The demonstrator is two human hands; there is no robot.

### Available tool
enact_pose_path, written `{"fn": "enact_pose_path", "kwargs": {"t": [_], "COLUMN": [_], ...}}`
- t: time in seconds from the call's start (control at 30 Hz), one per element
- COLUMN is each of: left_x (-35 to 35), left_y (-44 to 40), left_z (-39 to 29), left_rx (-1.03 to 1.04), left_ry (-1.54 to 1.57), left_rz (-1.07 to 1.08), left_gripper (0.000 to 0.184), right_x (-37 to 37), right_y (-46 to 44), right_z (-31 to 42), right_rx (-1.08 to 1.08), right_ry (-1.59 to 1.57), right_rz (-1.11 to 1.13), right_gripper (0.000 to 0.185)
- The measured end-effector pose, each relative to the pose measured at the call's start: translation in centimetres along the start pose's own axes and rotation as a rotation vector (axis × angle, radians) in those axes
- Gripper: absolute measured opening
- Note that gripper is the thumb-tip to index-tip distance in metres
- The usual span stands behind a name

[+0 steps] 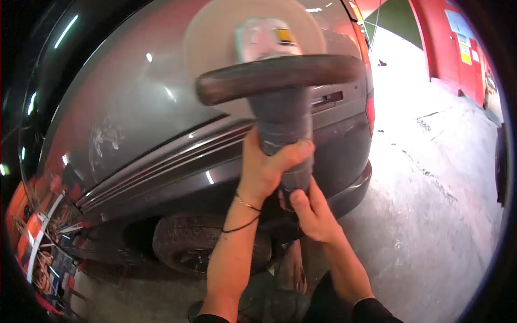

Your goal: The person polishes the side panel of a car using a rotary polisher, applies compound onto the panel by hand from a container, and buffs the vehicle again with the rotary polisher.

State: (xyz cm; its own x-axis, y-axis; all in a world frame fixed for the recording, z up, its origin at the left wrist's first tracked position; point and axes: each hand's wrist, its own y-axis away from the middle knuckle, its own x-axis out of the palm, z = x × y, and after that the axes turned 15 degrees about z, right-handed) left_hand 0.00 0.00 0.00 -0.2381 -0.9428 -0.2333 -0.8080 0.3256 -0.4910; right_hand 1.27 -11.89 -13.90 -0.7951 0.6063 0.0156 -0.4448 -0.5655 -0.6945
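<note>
A polisher [281, 116] with a grey body, a dark bar handle and a large round beige pad [212, 40] is held up in front of me against the side of a grey vehicle [145, 107]. My left hand [264, 169], with thin bracelets at the wrist, is closed around the middle of the body. Lower down, my right hand [315, 218] is wrapped round the rear end. The pad overlaps the vehicle's upper panel; whether it touches cannot be told. White smears [107, 137] mark the panel at left.
Below the panel is a wheel [186, 242], with dark trim strips [177, 148] above it. Orange and red equipment with coiled hoses [43, 269] stands at lower left. Concrete floor [425, 215] stretches to the right, towards a red wall [458, 54] with posters.
</note>
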Motion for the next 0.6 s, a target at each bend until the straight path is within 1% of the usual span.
{"fn": "enact_pose_path", "kwargs": {"t": [0.07, 0.1, 0.2, 0.3, 0.33, 0.37, 0.43, 0.5, 0.53, 0.57, 0.6], "left_x": [1.8, 2.8, 1.0, -0.5, -1.3, -2.1, -3.2, -4.5, -4.8, -5.2, -5.6], "left_y": [0.3, -1.4, 1.2, 2.9, 4.2, 5.3, 7.7, 9.9, 10.9, 11.7, 12.4], "left_z": [0.3, 2.6, 2.0, 0.5, -0.2, -0.8, -1.5, -2.0, -2.2, -2.4, -2.5], "left_rx": [-0.063, 0.104, 0.075, 0.119, 0.076, 0.036, 0.070, 0.142, 0.149, 0.160, 0.162], "left_ry": [-0.036, 0.036, -0.066, -0.038, -0.007, 0.023, -0.067, 0.002, 0.020, 0.035, 0.033], "left_rz": [0.033, -0.107, -0.077, -0.095, -0.128, -0.154, -0.183, -0.235, -0.258, -0.280, -0.297], "left_gripper": [0.052, 0.052, 0.052, 0.052, 0.052, 0.053, 0.049, 0.049, 0.052, 0.055, 0.059], "right_x": [0.9, -4.3, -0.5, 2.1, 2.8, 3.5, 5.2, 7.2, 8.0, 8.9, 9.5], "right_y": [2.1, 1.8, 1.8, 0.6, 0.1, -0.4, -1.4, -2.1, -2.4, -2.6, -2.8], "right_z": [-0.3, 0.1, -1.2, 0.0, -0.2, -0.6, 0.1, 1.2, 0.5, 0.5, 0.8], "right_rx": [-0.057, -0.023, -0.071, -0.031, -0.034, -0.019, -0.016, -0.031, -0.042, -0.060, -0.034], "right_ry": [-0.095, 0.038, -0.025, 0.006, 0.075, 0.064, 0.133, 0.174, 0.249, 0.265, 0.252], "right_rz": [-0.100, 0.025, 0.020, 0.047, 0.051, 0.060, 0.114, 0.166, 0.174, 0.162, 0.177], "right_gripper": [0.057, 0.049, 0.045, 0.046, 0.048, 0.053, 0.056, 0.056, 0.057, 0.059, 0.061]}}
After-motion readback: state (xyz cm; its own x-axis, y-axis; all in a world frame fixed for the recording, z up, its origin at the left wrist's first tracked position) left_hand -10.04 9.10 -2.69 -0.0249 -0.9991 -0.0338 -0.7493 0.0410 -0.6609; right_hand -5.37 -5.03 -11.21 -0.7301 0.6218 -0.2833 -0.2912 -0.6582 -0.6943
